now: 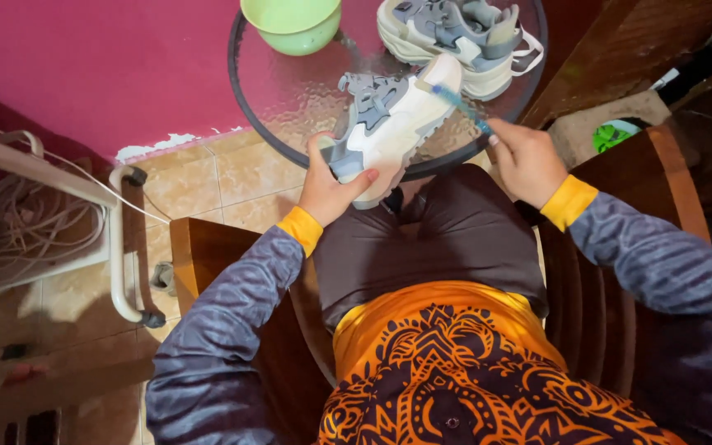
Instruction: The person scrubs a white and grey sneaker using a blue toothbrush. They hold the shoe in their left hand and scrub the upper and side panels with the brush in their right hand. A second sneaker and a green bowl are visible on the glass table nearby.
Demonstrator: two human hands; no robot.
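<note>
My left hand [331, 185] grips the heel of a white and grey sneaker [393, 119], tilted on its side with the sole turned toward my right. My right hand [527, 161] holds a blue toothbrush [465, 107] whose head touches the toe end of the sole. The shoe rests over the near edge of a round glass table [290, 103]. A second matching sneaker [455, 37] stands upright at the table's far side.
A green bowl [292, 25] sits at the far left of the table. I sit on a wooden chair [208, 255]. A white plastic chair with coiled cable [35, 222] stands to the left. The pink wall [84, 66] is behind.
</note>
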